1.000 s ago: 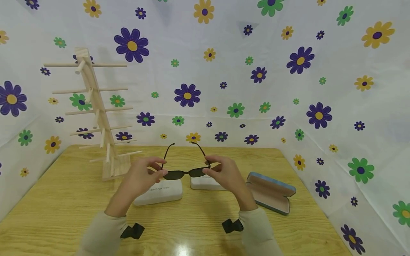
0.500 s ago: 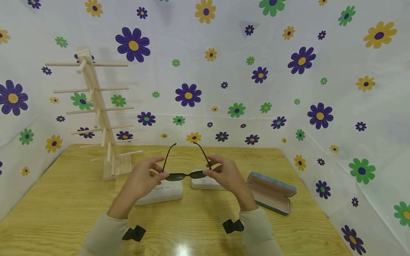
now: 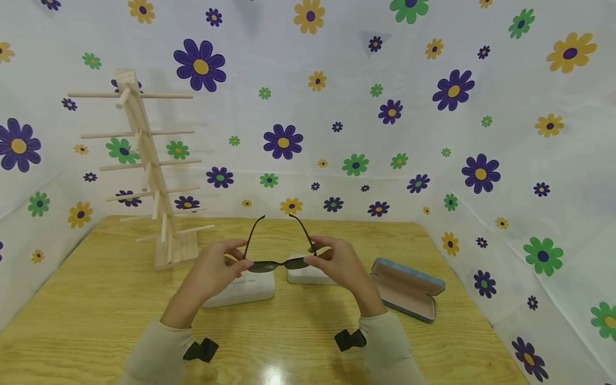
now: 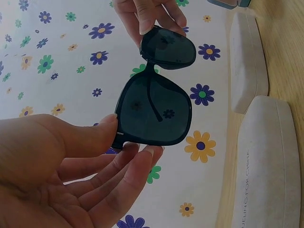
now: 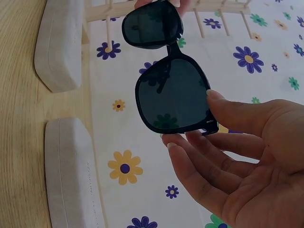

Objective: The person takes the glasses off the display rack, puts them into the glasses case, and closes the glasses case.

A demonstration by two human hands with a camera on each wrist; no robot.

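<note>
A pair of dark sunglasses (image 3: pixel 262 266) is held up over the table between both hands, lenses toward the person and temples unfolded, pointing away. The left hand (image 3: pixel 217 270) pinches the left end of the frame by its hinge, thumb on the near side. At the other end the right hand (image 3: pixel 339 261) pinches the matching corner. In the left wrist view the tinted lens (image 4: pixel 154 109) lets the flowered backdrop show through. Behind the sunglasses lie two closed white glasses cases, a left one (image 3: pixel 247 291) with printed lettering and a right one (image 3: pixel 308 276), each partly covered by a hand.
An open blue glasses case (image 3: pixel 409 291) with a pale lining lies right of the right hand. A wooden peg rack (image 3: pixel 144 144) stands at the back left, its rods sticking out sideways and forward. Flowered cloth (image 3: pixel 308 107) surrounds the wooden table (image 3: pixel 289 342) at the back and sides.
The sunglasses have tilted a little and lowered very slightly, the left hand shifting slightly right with them. Both hands keep their grip. The cases and rack stay put.
</note>
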